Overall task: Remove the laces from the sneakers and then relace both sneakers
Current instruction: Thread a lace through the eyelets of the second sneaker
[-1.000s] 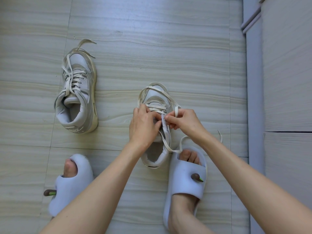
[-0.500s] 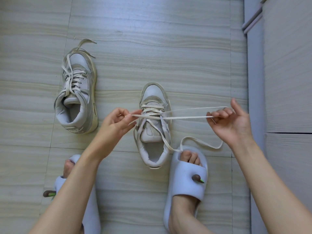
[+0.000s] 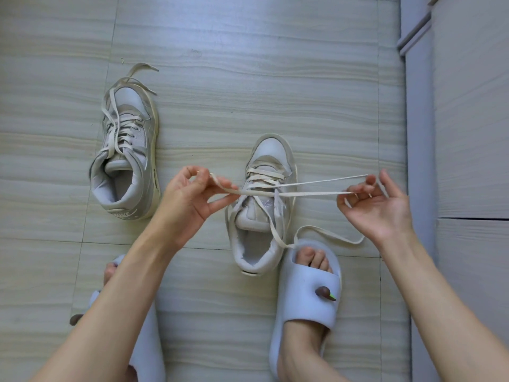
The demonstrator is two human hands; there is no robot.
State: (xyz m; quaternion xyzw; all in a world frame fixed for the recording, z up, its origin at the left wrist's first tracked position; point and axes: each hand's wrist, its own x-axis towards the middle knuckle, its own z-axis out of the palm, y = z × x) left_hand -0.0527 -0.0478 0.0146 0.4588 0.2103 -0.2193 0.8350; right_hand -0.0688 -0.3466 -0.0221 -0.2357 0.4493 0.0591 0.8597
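- Left hand (image 3: 184, 199) pinches one end of the lace (image 3: 311, 193); right hand (image 3: 377, 205) pinches the other, stretching it taut across the near sneaker (image 3: 261, 205).
- Second sneaker (image 3: 126, 153) sits on the floor (image 3: 248, 64) to the left, laced.
- Slipper (image 3: 305, 299) touches the near sneaker's heel.

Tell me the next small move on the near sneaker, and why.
Probably draw both hands further apart to take up slack. The left hand and right hand each pinch the lace, stretched sideways across the near sneaker, but a loose loop lies beside the slipper.
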